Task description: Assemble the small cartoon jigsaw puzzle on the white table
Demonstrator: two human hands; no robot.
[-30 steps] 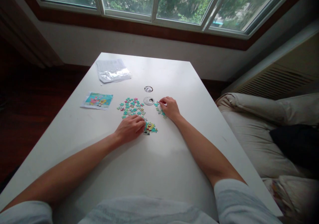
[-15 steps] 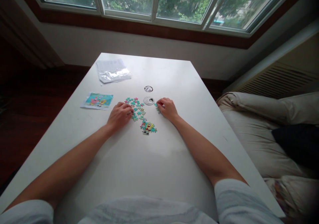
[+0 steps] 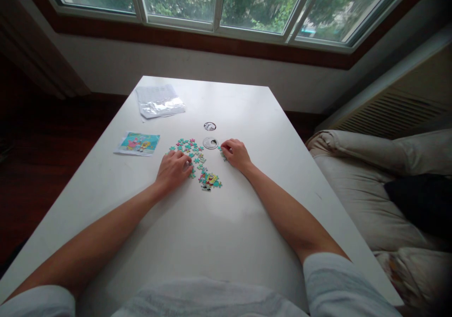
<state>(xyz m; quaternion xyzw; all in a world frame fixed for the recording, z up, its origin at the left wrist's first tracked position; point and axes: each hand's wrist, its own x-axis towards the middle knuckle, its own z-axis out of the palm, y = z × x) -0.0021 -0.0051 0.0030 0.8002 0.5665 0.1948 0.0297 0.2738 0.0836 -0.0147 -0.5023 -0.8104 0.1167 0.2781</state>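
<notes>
Loose jigsaw puzzle pieces (image 3: 197,160), mostly turquoise with some pink, lie spread over the white table. Below them is a joined puzzle section (image 3: 211,180) with a yellow cartoon figure. My left hand (image 3: 174,169) rests at the left side of the loose pieces, its fingers curled and thumb and forefinger close together at a piece by the fingertips. My right hand (image 3: 236,153) lies on the other side, fingers bent down and closed over a few turquoise pieces (image 3: 223,156). What its fingertips grip, if anything, is hidden.
A picture sheet (image 3: 139,143) with cartoon figures lies left of the pieces. Clear plastic packaging with paper (image 3: 160,101) lies at the far left. Two round inserts, a far one (image 3: 209,126) and a nearer one (image 3: 211,142), are set in the white table (image 3: 197,241). A beige sofa (image 3: 353,194) stands right.
My left hand has shifted slightly toward me and to the right, uncovering pieces at the upper left of the spread. My right hand has stayed nearly in place.
</notes>
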